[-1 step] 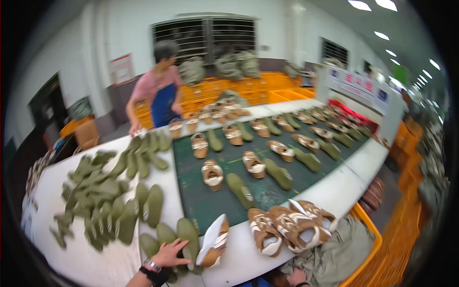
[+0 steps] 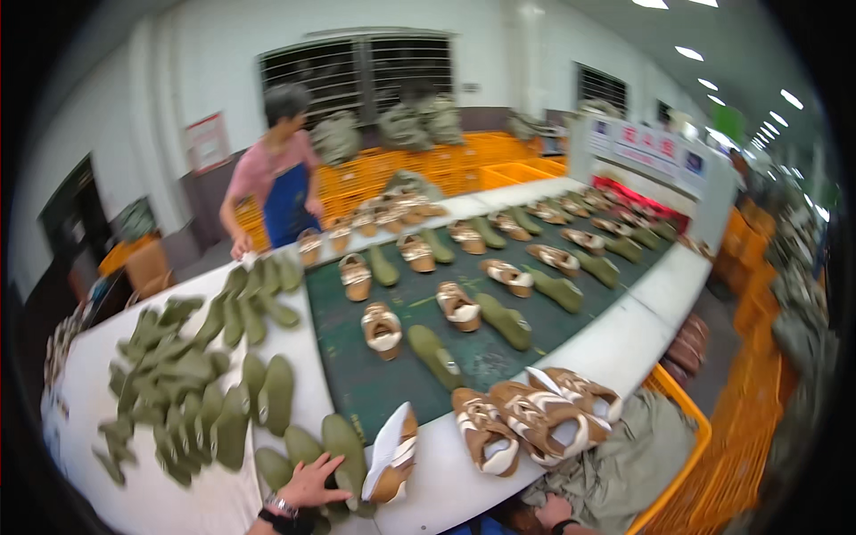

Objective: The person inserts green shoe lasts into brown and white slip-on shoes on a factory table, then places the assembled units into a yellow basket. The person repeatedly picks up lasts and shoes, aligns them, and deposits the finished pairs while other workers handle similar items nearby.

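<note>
My left hand (image 2: 312, 483), wearing a metal watch and a dark band, lies with fingers spread on several olive-green insoles (image 2: 344, 446) at the table's near edge. Beside its fingertips a brown and white shoe (image 2: 401, 464) stands tilted, a white lining piece sticking up from it. Low in the view, my right hand (image 2: 555, 510) is below the table edge, against grey-green cloth (image 2: 615, 464). Its fingers are mostly hidden, and a dark brown thing next to it is too obscured to name. Several brown and white shoes (image 2: 486, 432) sit together on the near ledge.
A green conveyor belt (image 2: 357, 397) carries rows of shoes and insoles toward a white machine housing (image 2: 646, 156). More insoles (image 2: 178, 366) pile up on the white table at left. Across it stands a person in a blue apron (image 2: 292, 203). Orange crates (image 2: 678, 388) line the right side.
The view has turned slightly to the right, so the scene sits farther left. Both hands look nearly the same as before, the left still on the insoles.
</note>
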